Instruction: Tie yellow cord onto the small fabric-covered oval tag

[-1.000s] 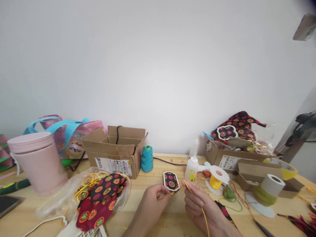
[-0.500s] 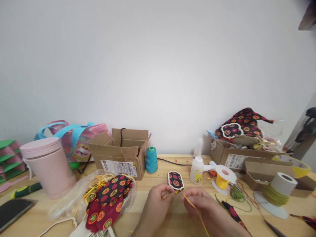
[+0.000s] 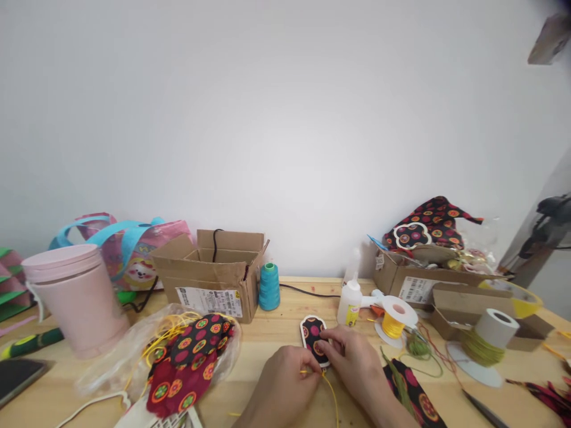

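My left hand (image 3: 285, 377) is closed in a pinch on a thin yellow cord (image 3: 331, 389) that trails toward me. My right hand (image 3: 354, 364) rests its fingers on a small oval fabric-covered piece (image 3: 312, 335), black with red and orange circles and a white rim. That piece lies on the wooden table (image 3: 276, 339) just beyond both hands, and the cord meets it at its near end.
A clear bag of patterned fabric and yellow cord (image 3: 185, 353) lies left. Behind stand an open cardboard box (image 3: 209, 273), a teal thread cone (image 3: 269, 286), a glue bottle (image 3: 349, 302), a yellow cord spool (image 3: 395, 321), a green cord spool (image 3: 488, 337) and a pink tub (image 3: 75, 300).
Both hands drew closer together and toward me. My right hand let go of the raised yellow cord and came down onto the oval piece, which moved nearer too.
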Demonstrator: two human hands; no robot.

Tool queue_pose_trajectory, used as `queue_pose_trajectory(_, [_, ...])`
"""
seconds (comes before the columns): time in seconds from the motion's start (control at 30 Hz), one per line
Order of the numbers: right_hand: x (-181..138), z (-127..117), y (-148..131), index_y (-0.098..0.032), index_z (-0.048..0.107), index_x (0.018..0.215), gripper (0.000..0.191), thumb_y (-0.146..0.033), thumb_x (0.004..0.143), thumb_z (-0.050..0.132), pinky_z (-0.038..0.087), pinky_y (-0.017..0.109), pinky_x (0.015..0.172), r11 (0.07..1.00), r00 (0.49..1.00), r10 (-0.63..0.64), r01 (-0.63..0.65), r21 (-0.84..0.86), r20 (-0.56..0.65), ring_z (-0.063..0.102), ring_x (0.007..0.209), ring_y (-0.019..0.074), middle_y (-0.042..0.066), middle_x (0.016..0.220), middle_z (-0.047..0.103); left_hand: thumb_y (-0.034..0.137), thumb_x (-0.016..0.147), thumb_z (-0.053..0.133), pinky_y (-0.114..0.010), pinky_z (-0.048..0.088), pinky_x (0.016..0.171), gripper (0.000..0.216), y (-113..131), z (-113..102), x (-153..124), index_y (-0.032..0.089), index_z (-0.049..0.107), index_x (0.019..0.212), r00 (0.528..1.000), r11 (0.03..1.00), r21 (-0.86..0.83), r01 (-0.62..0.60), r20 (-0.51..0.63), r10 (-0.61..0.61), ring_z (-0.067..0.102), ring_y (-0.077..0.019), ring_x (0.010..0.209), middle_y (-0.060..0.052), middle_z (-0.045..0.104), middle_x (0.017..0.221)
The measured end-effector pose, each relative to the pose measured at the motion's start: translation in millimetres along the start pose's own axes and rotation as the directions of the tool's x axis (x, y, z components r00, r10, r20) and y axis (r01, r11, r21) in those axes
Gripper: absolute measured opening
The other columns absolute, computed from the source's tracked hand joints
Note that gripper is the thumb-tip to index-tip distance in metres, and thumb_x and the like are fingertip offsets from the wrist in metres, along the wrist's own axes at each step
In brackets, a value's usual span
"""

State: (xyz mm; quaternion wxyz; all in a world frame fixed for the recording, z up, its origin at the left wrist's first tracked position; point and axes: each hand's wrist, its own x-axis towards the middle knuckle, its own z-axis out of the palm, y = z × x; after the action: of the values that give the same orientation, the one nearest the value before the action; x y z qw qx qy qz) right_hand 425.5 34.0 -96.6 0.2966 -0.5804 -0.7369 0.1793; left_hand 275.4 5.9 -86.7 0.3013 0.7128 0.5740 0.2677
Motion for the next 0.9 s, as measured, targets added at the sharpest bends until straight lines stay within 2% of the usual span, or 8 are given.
queue_pose_trajectory(0.1, [-1, 3, -11, -0.029, 0.064, 0.08, 0.013, -0.028, 0.075, 0.052, 0.027, 0.022, 0.052, 0.992, 1.0, -0.028, 0.029, -0.124, 0.008, 0.053, 0.065, 0.0153, -0.001, 0.068, 0.057, 0.019, 0.064, 0.045, -0.021, 0.036, 0.051, 0.024, 4, 0, -1, 0.023, 0.068, 0.067, 1.0, 0.998, 0.068, -0.012, 0.012, 0.012, 0.058, -0.0164, 0.06, -0.001, 0.068, 0.065])
queue_pose_trajectory(0.27, [0, 8, -18, -0.021, 0.059, 0.06, 0.023, -0.019, 0.078, 0.045, 0.023, 0.022, 0.048, 0.966, 0.993, -0.12, 0.118, -0.229, 0.006, 0.05, 0.058, 0.0123, -0.001, 0.065, 0.054, 0.019, 0.062, 0.045, -0.021, 0.035, 0.052, 0.024, 4, 1, -2, 0.024, 0.068, 0.066, 1.0, 0.997, 0.082, -0.011, 0.007, 0.01, 0.059, -0.0168, 0.062, -0.001, 0.068, 0.066])
queue_pose_trajectory(0.4, [6, 4, -6, -0.018, 0.054, 0.07, 0.022, -0.027, 0.083, 0.039, 0.029, 0.021, 0.052, 0.996, 0.981, -0.088, 0.091, 0.009, -0.175, 0.048, 0.059, 0.0125, 0.001, 0.067, 0.053, 0.02, 0.062, 0.046, -0.022, 0.036, 0.053, 0.023, -1, 3, -1, 0.024, 0.068, 0.067, 1.0, 0.997, 0.073, 0.003, -0.016, -0.001, 0.059, -0.0175, 0.064, -0.001, 0.068, 0.068])
queue_pose_trajectory(0.53, [8, -5, 6, -0.018, 0.038, 0.056, 0.038, -0.044, 0.083, 0.03, 0.029, 0.022, 0.05, 0.972, 0.933, 0.006, 0.079, 0.22, -0.361, 0.037, 0.052, 0.0124, -0.002, 0.054, 0.037, 0.023, 0.064, 0.047, -0.023, 0.038, 0.057, 0.021, -4, 2, -1, 0.022, 0.068, 0.069, 0.999, 0.999, -0.038, 0.036, -0.035, -0.037, 0.059, -0.0184, 0.068, -0.003, 0.068, 0.072])
queue_pose_trajectory(0.6, [4, -7, 5, -0.019, 0.033, 0.051, 0.045, -0.05, 0.083, 0.026, 0.026, 0.023, 0.048, 0.964, 0.962, 0.026, 0.048, 0.261, -0.271, 0.035, 0.05, 0.0119, -0.003, 0.05, 0.034, 0.024, 0.064, 0.047, -0.023, 0.039, 0.059, 0.021, -4, 1, -1, 0.021, 0.068, 0.068, 0.998, 0.995, -0.083, 0.049, -0.045, -0.053, 0.059, -0.019, 0.069, -0.003, 0.068, 0.072])
queue_pose_trajectory(0.67, [-2, -6, -2, -0.017, 0.038, 0.047, 0.05, -0.052, 0.082, 0.026, 0.024, 0.023, 0.047, 0.973, 0.996, 0.034, -0.015, 0.232, -0.081, 0.037, 0.049, 0.0121, -0.002, 0.048, 0.038, 0.024, 0.064, 0.047, -0.024, 0.039, 0.057, 0.022, -4, -1, 1, 0.019, 0.068, 0.069, 0.997, 0.993, -0.107, 0.056, -0.053, -0.062, 0.059, -0.0197, 0.067, -0.003, 0.068, 0.07])
queue_pose_trajectory(0.8, [-13, -1, -18, -0.016, 0.051, 0.049, 0.037, -0.045, 0.072, 0.049, 0.021, 0.022, 0.046, 0.99, 0.988, 0.074, -0.089, 0.111, 0.133, 0.039, 0.049, 0.0116, -0.002, 0.048, 0.043, 0.02, 0.063, 0.047, -0.024, 0.04, 0.061, 0.021, -6, -5, 6, 0.017, 0.067, 0.068, 0.994, 0.98, -0.198, 0.029, -0.094, -0.048, 0.06, -0.02, 0.07, -0.003, 0.068, 0.069])
queue_pose_trajectory(0.9, [-13, 5, -19, -0.015, 0.053, 0.053, 0.031, -0.04, 0.071, 0.048, 0.022, 0.021, 0.044, 0.92, 0.973, 0.015, -0.103, 0.377, 0.229, 0.036, 0.046, 0.0094, -0.002, 0.048, 0.042, 0.02, 0.062, 0.049, -0.024, 0.041, 0.065, 0.016, -6, -7, 9, 0.016, 0.065, 0.064, 0.992, 0.96, -0.279, 0.014, -0.115, -0.048, 0.06, -0.0193, 0.071, -0.003, 0.068, 0.069])
